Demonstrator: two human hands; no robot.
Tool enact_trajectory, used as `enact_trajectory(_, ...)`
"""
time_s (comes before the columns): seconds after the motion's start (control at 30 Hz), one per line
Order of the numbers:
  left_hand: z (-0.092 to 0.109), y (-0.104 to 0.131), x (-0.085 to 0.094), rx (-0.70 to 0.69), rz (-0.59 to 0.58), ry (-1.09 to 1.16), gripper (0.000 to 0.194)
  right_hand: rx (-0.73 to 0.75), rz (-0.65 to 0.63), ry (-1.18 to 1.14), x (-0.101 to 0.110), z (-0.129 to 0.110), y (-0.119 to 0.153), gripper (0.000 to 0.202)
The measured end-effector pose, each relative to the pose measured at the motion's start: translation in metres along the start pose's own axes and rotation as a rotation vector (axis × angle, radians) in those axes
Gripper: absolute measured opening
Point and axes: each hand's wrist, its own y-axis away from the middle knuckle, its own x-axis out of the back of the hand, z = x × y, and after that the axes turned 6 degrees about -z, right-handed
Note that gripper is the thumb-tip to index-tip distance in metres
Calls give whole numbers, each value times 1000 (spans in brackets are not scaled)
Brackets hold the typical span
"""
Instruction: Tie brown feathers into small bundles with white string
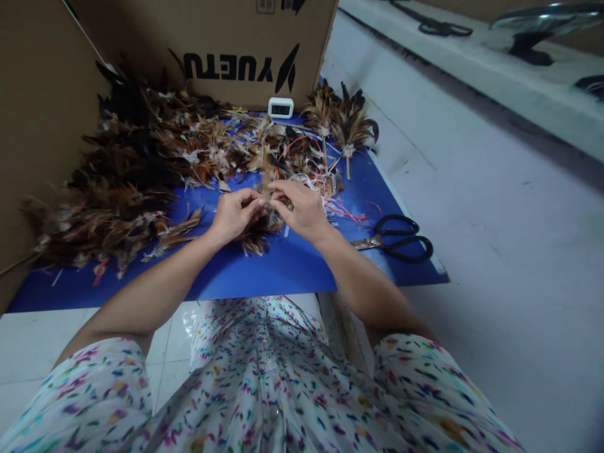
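Note:
My left hand (pixel 237 214) and my right hand (pixel 302 206) meet above the middle of a blue board (pixel 302 267). Thumb and fingers of both pinch a small light-brown feather (pixel 266 182) between them; its lower part is hidden by the fingertips. Just below the hands lies a clump of brown feathers (pixel 255 243) on the board. White and pink string (pixel 346 211) is tangled beside my right hand. Black-handled scissors (pixel 399 239) rest right of my right forearm, their blades partly hidden behind it.
Heaps of brown and black feathers (pixel 127 163) cover the left and back of the board. Two tied feather bunches (pixel 350 126) lie at the back right. A small white digital clock (pixel 280 108) stands before a cardboard box (pixel 226 31). A wall (pixel 472 207) runs along the right.

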Motion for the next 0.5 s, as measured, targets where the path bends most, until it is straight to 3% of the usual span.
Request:
enact_trajectory(0.23,1,1,-1,-27,-24,1,34,-77,1,-84,1,-5,0,24)
enact_trajectory(0.5,4,-2,-1,-2,85,218,45,-394,77,-559,-2,-1,-6,44)
